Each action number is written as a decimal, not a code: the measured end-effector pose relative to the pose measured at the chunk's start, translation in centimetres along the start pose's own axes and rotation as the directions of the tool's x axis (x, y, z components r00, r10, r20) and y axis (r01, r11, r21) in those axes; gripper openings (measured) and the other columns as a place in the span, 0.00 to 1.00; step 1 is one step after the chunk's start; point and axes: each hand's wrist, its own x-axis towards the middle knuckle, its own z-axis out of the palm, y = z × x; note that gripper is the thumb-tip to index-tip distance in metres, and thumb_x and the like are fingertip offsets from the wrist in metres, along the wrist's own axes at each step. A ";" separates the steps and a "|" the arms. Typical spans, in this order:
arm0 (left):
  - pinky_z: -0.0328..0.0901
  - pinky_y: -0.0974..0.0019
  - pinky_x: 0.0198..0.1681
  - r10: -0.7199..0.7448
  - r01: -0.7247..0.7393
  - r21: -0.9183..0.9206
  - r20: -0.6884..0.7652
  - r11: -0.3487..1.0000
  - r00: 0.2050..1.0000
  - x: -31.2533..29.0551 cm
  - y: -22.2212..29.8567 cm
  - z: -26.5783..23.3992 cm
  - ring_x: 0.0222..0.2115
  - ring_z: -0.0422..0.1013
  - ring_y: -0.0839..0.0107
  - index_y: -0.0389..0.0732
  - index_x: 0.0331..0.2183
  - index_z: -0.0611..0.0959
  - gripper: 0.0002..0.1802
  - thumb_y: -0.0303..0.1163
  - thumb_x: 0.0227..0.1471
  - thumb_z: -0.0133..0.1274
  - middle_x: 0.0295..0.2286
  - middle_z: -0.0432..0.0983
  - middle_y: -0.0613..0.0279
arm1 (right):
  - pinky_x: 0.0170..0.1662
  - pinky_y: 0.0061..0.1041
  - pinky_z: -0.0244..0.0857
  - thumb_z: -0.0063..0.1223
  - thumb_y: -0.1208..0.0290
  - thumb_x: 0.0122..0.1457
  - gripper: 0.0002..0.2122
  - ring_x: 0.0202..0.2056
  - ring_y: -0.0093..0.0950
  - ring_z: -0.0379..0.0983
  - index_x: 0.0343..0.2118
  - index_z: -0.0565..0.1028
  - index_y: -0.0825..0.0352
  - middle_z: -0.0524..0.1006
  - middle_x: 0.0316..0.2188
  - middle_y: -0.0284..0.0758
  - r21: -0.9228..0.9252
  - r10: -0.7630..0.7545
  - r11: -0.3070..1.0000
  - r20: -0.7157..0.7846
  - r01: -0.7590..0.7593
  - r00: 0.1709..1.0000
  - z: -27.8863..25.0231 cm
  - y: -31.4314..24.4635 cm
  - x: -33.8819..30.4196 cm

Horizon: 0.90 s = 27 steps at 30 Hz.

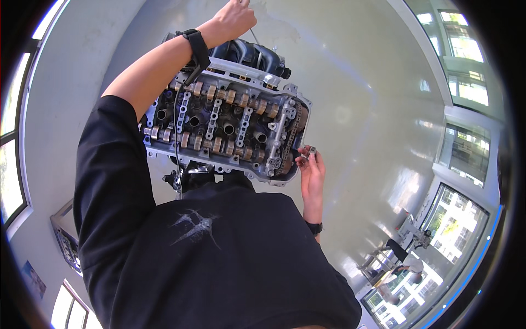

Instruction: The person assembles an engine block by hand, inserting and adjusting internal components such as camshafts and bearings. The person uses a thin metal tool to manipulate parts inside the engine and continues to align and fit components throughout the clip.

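Note:
Below my arms is an engine with its top cover off, showing a cylinder head (213,123) with two camshafts (233,98) and a timing chain (290,134) at the right end. My left hand (235,19) is raised past the far side, above the black intake manifold (246,55). Its fingers are closed on a thin metal rod (254,36); the rod's other end is hidden in the hand. Close to the engine's right end, my right hand (312,172) pinches a small metal part (312,151), too small to name.
A black cable (176,131) hangs from my left wristband (195,48) across the camshafts. Pale glossy floor (361,109) spreads to the right of the engine. Windows (466,88) line the right wall. At the lower right, another person (405,268) is near a stand with equipment (411,233).

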 end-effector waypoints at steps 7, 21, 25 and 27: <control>0.61 0.66 0.41 0.026 -0.026 0.054 0.004 0.998 1.000 0.4 0.7 0.2 0.42 0.67 0.71 0.53 0.22 0.84 0.03 0.33 0.44 0.58 0.26 0.76 0.75 | 0.41 0.22 0.62 0.41 0.69 0.67 0.13 0.36 0.23 0.72 0.50 0.69 0.68 0.76 0.43 0.38 -0.019 0.025 1.000 0.013 -0.024 1.000 0.1 -0.1 0.4; 0.50 0.61 0.59 0.045 -0.031 0.066 -0.213 0.997 0.976 5.3 2.2 3.2 0.43 0.68 0.73 0.52 0.22 0.85 0.05 0.33 0.45 0.55 0.27 0.78 0.78 | 0.45 0.25 0.63 0.42 0.68 0.67 0.13 0.37 0.24 0.70 0.49 0.69 0.68 0.75 0.44 0.38 -0.042 0.040 0.998 0.055 -0.038 0.998 0.9 -0.8 1.3; 0.54 0.61 0.57 0.142 -0.145 -0.067 -0.056 0.987 0.988 6.1 5.0 5.8 0.40 0.72 0.71 0.52 0.24 0.85 0.06 0.33 0.47 0.54 0.28 0.80 0.72 | 0.45 0.25 0.63 0.42 0.67 0.66 0.13 0.38 0.25 0.69 0.49 0.69 0.67 0.74 0.44 0.39 0.015 0.029 0.999 -0.041 -0.028 0.999 -0.4 0.3 1.3; 0.57 0.64 0.55 0.238 -0.236 -0.120 -0.003 0.964 0.971 6.5 7.4 6.9 0.39 0.73 0.68 0.50 0.26 0.86 0.06 0.33 0.47 0.54 0.29 0.81 0.69 | 0.42 0.23 0.63 0.42 0.68 0.66 0.12 0.36 0.24 0.72 0.49 0.69 0.67 0.75 0.43 0.39 0.015 0.018 1.000 -0.058 -0.017 0.998 -0.6 0.2 1.0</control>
